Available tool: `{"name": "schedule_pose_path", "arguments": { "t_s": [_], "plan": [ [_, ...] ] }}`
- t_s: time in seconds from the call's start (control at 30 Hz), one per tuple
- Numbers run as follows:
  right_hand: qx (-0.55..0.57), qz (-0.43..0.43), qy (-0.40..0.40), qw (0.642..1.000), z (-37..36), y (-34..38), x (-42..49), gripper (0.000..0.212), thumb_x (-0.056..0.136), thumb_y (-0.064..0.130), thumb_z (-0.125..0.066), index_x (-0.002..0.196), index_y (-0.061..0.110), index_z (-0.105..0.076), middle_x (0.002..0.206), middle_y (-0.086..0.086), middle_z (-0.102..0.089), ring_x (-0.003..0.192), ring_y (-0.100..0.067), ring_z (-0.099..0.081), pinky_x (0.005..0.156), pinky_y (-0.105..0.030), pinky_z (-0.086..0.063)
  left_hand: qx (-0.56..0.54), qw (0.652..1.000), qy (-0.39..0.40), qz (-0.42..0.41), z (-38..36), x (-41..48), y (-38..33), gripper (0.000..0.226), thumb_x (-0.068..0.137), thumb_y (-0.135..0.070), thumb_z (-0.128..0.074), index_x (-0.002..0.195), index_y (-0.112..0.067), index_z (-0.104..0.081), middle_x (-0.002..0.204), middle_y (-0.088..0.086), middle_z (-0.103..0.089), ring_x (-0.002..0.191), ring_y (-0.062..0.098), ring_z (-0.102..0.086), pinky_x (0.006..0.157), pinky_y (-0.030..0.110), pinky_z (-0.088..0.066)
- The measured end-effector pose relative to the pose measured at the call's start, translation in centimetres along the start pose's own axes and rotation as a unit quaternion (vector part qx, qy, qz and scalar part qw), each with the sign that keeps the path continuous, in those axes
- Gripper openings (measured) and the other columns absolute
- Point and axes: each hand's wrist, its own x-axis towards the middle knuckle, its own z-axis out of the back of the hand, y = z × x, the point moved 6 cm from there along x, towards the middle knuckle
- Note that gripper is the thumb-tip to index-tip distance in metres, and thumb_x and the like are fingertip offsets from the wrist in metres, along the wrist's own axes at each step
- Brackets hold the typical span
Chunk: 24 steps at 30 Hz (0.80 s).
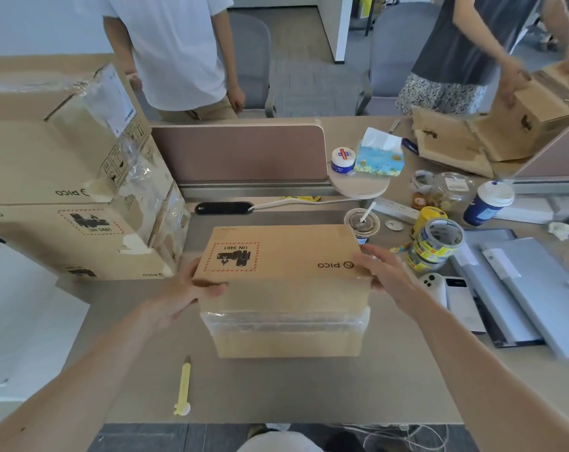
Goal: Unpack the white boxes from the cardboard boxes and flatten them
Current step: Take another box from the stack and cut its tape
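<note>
Resting on the tan bench, the closed cardboard box is grasped at both ends by the left grip and right grip. Stacked cartons sit left, tape rolls right; two people stand beyond the divider.

A single wide-angle view sits on the person's head and looks forward and steeply down onto the bench. It is close in: the box fills the centre, and the left forearm and right forearm run in from the bottom corners. The bench's near edge crosses the frame low down, with floor beneath. Toward the top the view passes over the divider to two people, one in white and one in grey, both cut off at the chest. Lines bow at the edges, as on the stack at left.
</note>
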Motion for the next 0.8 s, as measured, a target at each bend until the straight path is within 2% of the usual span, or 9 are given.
{"name": "schedule_pose_path", "arguments": {
  "t_s": [0.07,0.13,0.27,0.37,0.43,0.5,0.6,0.7,0.8],
  "plan": [
    [0.012,0.005,0.042,0.999,-0.4,-0.2,-0.6,0.038,0.083,0.049,-0.069,0.120,0.051,-0.062,0.109,0.013,-0.073,0.100,-0.031,-0.065,0.089,-0.039,-0.046,0.012,0.999,-0.035,-0.012,0.3,0.3,-0.4,0.100,0.024,-0.057,-0.098,0.116,-0.036,-0.061,0.107,-0.005,-0.076,0.110,0.019,-0.067,0.102,0.046,-0.047],
    [0.006,-0.009,0.087,0.996,-0.8,-1.2,-1.2,0.045,0.078,0.057,-0.070,0.118,0.067,-0.051,0.121,0.022,-0.065,0.111,-0.017,-0.061,0.093,-0.051,-0.043,0.036,0.997,-0.058,-0.025,0.2,0.6,-1.1,0.083,0.037,-0.062,-0.093,0.110,-0.036,-0.065,0.101,-0.012,-0.076,0.105,0.012,-0.066,0.101,0.045,-0.047],
    [0.036,0.030,0.083,0.995,-1.8,-2.3,-1.6,0.051,0.090,0.027,-0.068,0.135,0.038,-0.046,0.114,0.014,-0.070,0.108,-0.014,-0.066,0.073,-0.032,-0.058,0.081,0.992,-0.087,-0.036,-0.3,1.6,-2.1,0.050,0.069,-0.057,-0.081,0.110,-0.030,-0.070,0.097,-0.016,-0.075,0.103,0.003,-0.060,0.103,0.039,-0.043],
    [-0.002,0.039,0.023,0.999,-1.7,-1.9,-1.0,0.056,0.075,0.056,-0.072,0.126,0.039,-0.055,0.116,0.010,-0.070,0.109,-0.014,-0.065,0.086,-0.029,-0.057,0.116,0.987,-0.103,-0.029,0.2,2.4,-2.2,0.035,0.080,-0.053,-0.073,0.109,-0.033,-0.070,0.108,-0.019,-0.068,0.106,0.003,-0.057,0.100,0.032,-0.041],
    [-0.053,0.035,-0.001,0.998,-1.1,-2.1,-0.1,0.072,0.066,0.080,-0.065,0.128,0.043,-0.057,0.119,0.010,-0.069,0.112,-0.012,-0.063,0.096,-0.035,-0.052,0.129,0.986,-0.101,-0.016,0.3,2.7,-2.4,0.044,0.080,-0.062,-0.068,0.114,-0.034,-0.068,0.111,-0.018,-0.068,0.107,0.003,-0.057,0.093,0.027,-0.043],
    [-0.092,0.021,-0.025,0.995,-0.5,-2.3,0.6,0.070,0.070,0.085,-0.055,0.126,0.043,-0.058,0.120,0.007,-0.068,0.111,-0.013,-0.062,0.093,-0.037,-0.051,0.155,0.982,-0.107,0.002,0.2,2.7,-2.5,0.044,0.081,-0.069,-0.062,0.108,-0.034,-0.066,0.106,-0.014,-0.066,0.099,0.004,-0.056,0.079,0.024,-0.043],
    [-0.130,-0.006,-0.051,0.990,-0.1,-2.7,0.9,0.039,0.085,0.072,-0.053,0.109,0.042,-0.063,0.109,0.004,-0.071,0.103,-0.018,-0.066,0.093,-0.047,-0.054,0.178,0.976,-0.121,0.031,-0.2,2.7,-2.0,0.045,0.083,-0.069,-0.060,0.099,-0.027,-0.061,0.099,-0.010,-0.062,0.095,0.012,-0.057,0.083,0.029,-0.042],
    [-0.155,-0.011,-0.051,0.987,-0.4,-2.7,0.9,0.041,0.092,0.061,-0.053,0.118,0.033,-0.066,0.098,0.008,-0.070,0.099,-0.019,-0.067,0.092,-0.046,-0.055,0.181,0.973,-0.139,0.047,0.0,2.9,-1.1,0.059,0.077,-0.075,-0.059,0.104,-0.023,-0.061,0.104,-0.007,-0.064,0.102,0.018,-0.058,0.093,0.034,-0.046],
    [-0.187,-0.013,-0.070,0.980,-0.1,-1.9,0.8,0.043,0.092,0.061,-0.053,0.112,0.026,-0.069,0.089,0.008,-0.067,0.095,-0.022,-0.067,0.085,-0.042,-0.057,0.210,0.965,-0.150,0.049,0.1,2.7,-1.5,0.047,0.083,-0.071,-0.057,0.089,-0.024,-0.059,0.096,-0.006,-0.064,0.089,0.014,-0.059,0.085,0.033,-0.047]
  ]
}}
